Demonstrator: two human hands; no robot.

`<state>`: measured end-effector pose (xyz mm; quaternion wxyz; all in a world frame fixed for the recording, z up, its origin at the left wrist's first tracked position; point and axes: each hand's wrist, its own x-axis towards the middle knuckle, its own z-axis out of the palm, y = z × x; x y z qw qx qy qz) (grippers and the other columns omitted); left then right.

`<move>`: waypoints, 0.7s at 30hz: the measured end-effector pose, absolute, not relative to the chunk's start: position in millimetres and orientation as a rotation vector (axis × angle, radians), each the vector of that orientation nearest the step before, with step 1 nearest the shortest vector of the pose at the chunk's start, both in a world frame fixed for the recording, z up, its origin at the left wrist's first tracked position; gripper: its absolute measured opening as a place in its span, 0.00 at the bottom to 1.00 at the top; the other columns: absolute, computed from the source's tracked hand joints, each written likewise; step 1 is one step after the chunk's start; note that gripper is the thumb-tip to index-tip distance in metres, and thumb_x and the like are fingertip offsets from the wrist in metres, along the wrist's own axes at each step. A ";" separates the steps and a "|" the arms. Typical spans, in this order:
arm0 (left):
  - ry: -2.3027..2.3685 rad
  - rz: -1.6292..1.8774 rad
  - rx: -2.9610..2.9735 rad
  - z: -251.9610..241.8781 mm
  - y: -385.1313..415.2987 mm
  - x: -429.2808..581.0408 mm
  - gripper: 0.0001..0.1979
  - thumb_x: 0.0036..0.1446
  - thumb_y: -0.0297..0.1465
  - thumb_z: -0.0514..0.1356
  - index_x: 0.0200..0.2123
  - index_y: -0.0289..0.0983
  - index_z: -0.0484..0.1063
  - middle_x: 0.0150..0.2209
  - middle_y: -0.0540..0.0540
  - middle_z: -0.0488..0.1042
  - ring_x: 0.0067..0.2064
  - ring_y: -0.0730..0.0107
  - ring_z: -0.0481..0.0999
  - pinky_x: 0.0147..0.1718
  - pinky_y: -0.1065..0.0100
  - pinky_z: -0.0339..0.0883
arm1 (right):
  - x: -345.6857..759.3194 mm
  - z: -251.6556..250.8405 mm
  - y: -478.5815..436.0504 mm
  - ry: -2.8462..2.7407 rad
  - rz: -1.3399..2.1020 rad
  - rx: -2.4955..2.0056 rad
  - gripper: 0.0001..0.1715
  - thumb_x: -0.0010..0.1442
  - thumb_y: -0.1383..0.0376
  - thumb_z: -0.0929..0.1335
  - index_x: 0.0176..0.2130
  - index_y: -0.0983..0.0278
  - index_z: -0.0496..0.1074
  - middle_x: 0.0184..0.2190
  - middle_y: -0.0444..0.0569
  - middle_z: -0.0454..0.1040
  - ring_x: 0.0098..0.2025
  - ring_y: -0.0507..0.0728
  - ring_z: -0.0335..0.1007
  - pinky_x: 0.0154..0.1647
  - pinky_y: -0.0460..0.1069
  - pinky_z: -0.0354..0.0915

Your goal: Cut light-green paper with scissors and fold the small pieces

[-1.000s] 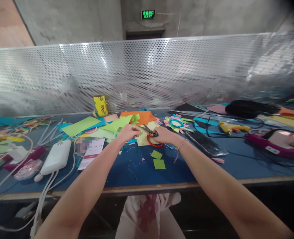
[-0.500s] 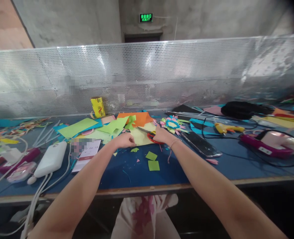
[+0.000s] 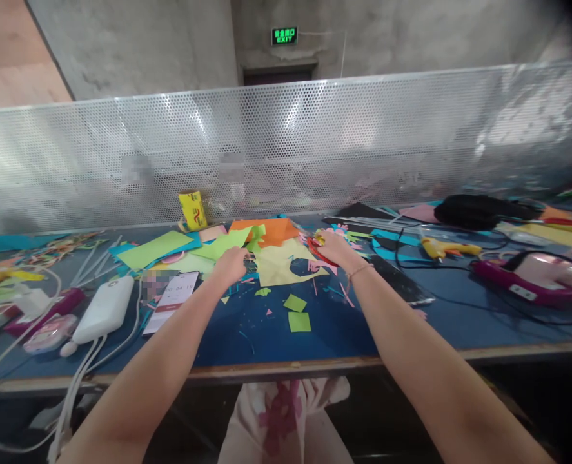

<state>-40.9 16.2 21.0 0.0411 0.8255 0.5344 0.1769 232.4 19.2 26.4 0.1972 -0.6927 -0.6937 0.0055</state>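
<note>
My left hand (image 3: 232, 265) is closed at the near edge of a bright green paper sheet (image 3: 225, 243). What its curled fingers hold, if anything, is hidden. My right hand (image 3: 336, 248) is closed around the scissors (image 3: 317, 250), whose red and yellow handles show beside the fingers. Between the hands lies a pale yellow sheet (image 3: 271, 265), with a dark blue patch showing near its right side. An orange sheet (image 3: 276, 231) lies behind it. In front are two small green paper squares (image 3: 299, 321) and tiny scraps.
A phone with a lit screen (image 3: 172, 303) and a white power bank (image 3: 104, 309) lie left. On the right are a dark phone (image 3: 402, 283), a yellow glue gun (image 3: 447, 248) and a purple power strip (image 3: 522, 283) with cables. A perforated metal screen (image 3: 266, 148) closes the back.
My hands have moved apart, the right going right with the scissors and the left going slightly left and back. More of the pale yellow sheet and the scraps around it now shows.
</note>
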 end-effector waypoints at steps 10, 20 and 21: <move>0.619 0.455 2.736 33.8 -44.4 9.3 0.21 0.44 0.43 0.61 0.40 0.39 0.72 0.44 0.43 0.70 0.47 0.62 0.66 0.46 0.64 0.57 | 216.6 14.0 14.4 -2.168 0.077 -1.995 0.23 0.47 0.66 0.64 0.45 0.67 0.68 0.39 0.56 0.73 0.38 0.59 0.69 0.33 0.46 0.60; 0.353 0.351 2.774 24.0 -36.0 13.4 0.11 0.54 0.29 0.52 0.35 0.36 0.74 0.36 0.43 0.75 0.38 0.69 0.72 0.39 0.70 0.61 | 206.8 15.1 10.4 -2.132 -0.064 -1.979 0.23 0.48 0.62 0.65 0.44 0.68 0.69 0.46 0.62 0.67 0.52 0.68 0.57 0.48 0.57 0.55; 0.417 0.427 2.762 24.8 -35.1 12.6 0.11 0.54 0.28 0.52 0.35 0.36 0.74 0.35 0.44 0.75 0.38 0.69 0.71 0.39 0.69 0.61 | 204.3 16.7 10.3 -2.129 -0.031 -1.902 0.20 0.49 0.63 0.65 0.42 0.68 0.69 0.43 0.60 0.69 0.50 0.66 0.60 0.47 0.55 0.56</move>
